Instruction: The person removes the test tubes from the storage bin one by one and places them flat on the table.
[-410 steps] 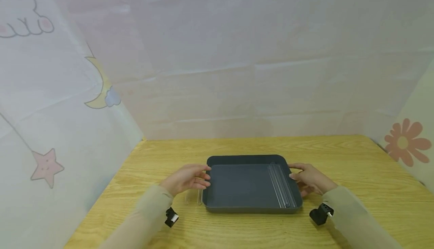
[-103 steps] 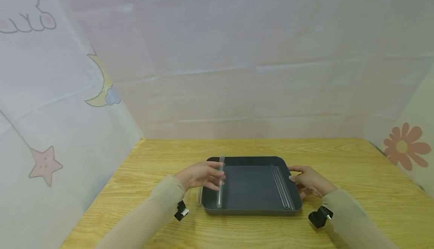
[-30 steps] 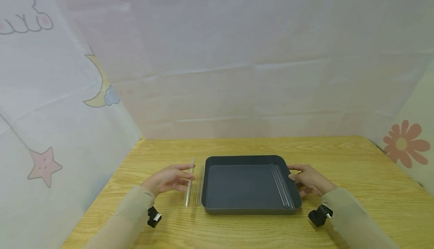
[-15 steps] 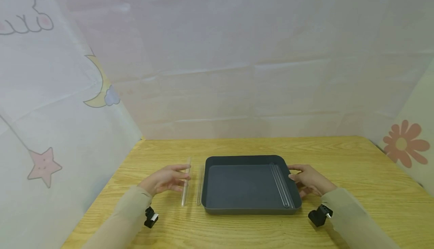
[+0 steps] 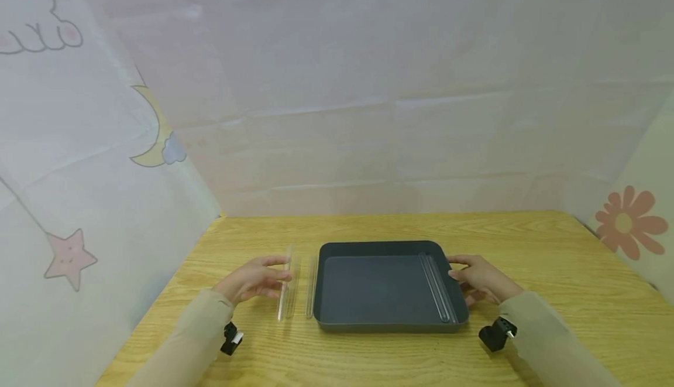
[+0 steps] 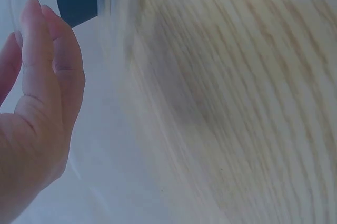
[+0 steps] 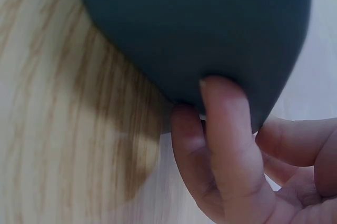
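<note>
Two hands (image 5: 255, 280) (image 5: 483, 280) flank the tray (image 5: 389, 328), the left pinching a tube (image 5: 281, 310).

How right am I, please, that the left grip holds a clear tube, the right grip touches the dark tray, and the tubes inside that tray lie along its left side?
Only the side is wrong: the head view shows the tubes inside the dark tray along its right side. The left grip does hold a clear tube, and the right grip touches the tray.
</note>
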A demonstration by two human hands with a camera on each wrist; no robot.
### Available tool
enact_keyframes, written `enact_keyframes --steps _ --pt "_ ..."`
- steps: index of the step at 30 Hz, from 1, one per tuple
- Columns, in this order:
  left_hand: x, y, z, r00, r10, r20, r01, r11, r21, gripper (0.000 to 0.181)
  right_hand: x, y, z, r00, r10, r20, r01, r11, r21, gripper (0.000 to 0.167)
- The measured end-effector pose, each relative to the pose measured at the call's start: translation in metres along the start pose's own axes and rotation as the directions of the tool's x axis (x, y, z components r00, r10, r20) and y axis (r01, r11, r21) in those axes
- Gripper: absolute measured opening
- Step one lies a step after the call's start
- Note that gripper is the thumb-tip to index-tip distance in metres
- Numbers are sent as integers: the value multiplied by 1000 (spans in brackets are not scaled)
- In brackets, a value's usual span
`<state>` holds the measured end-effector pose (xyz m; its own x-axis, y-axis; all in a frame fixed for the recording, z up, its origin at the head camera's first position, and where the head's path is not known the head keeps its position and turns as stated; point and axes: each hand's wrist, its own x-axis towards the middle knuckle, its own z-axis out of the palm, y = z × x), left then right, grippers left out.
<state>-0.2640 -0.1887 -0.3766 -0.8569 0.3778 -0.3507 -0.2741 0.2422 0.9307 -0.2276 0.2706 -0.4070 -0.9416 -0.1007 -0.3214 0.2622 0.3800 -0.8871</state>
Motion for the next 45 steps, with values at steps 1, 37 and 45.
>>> enact_keyframes --steps 1,37,45 --pt "0 -1 0 1000 -1 -3 1 1000 0 59 0 0 0 1000 -1 0 1 1000 0 54" --pt "22 -19 -7 980 -47 -194 77 986 150 55 0 2 0 1000 1 -5 -1 1000 7 53" --pt "28 -18 -10 978 -57 -202 96 977 190 55 0 2 -1 1000 -5 8 5 1000 6 54"
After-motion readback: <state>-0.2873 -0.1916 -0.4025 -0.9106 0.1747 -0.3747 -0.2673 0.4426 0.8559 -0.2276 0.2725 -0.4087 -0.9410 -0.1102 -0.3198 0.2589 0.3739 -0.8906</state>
